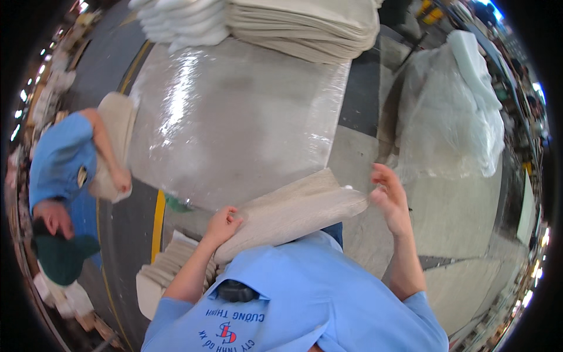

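Observation:
A beige fabric cushion [293,205] is tilted between my body and the near edge of a table wrapped in clear film [234,117]. At the cushion's left end, my left hand [223,227] has its fingers bent together on the upper edge. My right hand [389,198] is raised just beyond the right end, apart from the cushion, fingers spread and slightly curled with nothing in them. A small white bit [349,188] shows at that right end.
Flat beige covers [305,26] and white padding [182,20] are stacked on the far side. A co-worker in blue [64,152] handles a beige cushion [114,126] at the left. Beside my left arm stand stacked cushions [161,276]; a film-wrapped bundle [448,117] stands right.

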The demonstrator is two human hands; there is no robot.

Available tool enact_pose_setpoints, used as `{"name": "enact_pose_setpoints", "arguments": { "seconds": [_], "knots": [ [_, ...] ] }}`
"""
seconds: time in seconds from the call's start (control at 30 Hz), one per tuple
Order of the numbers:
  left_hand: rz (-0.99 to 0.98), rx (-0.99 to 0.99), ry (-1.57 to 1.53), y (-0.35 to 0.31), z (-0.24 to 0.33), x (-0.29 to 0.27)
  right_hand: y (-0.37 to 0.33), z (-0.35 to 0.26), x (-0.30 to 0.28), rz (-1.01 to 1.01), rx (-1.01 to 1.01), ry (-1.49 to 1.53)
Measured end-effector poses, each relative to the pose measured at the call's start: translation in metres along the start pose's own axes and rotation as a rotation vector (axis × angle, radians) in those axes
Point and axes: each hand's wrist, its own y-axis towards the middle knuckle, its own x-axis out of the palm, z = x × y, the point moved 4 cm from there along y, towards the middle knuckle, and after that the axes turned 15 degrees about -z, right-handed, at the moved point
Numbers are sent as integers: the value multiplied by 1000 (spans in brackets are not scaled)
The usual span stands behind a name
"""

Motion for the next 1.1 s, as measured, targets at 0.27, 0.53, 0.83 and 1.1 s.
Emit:
{"name": "enact_pose_setpoints", "arguments": {
  "seconds": [0.27,0.53,0.83,1.1],
  "knots": [
    [112,-98,-595,-45,-93,29,27,-60,168,-947,-167,-1067],
    [-124,107,-799,-28,3,47,37,-88,116,-459,87,-692],
    [-56,629,-1034,68,220,-34,0,-91,83,140,-111,113],
    [-527,690,-528,68,277,-5,-40,-71,167,-17,-230,159]
  ]
}}
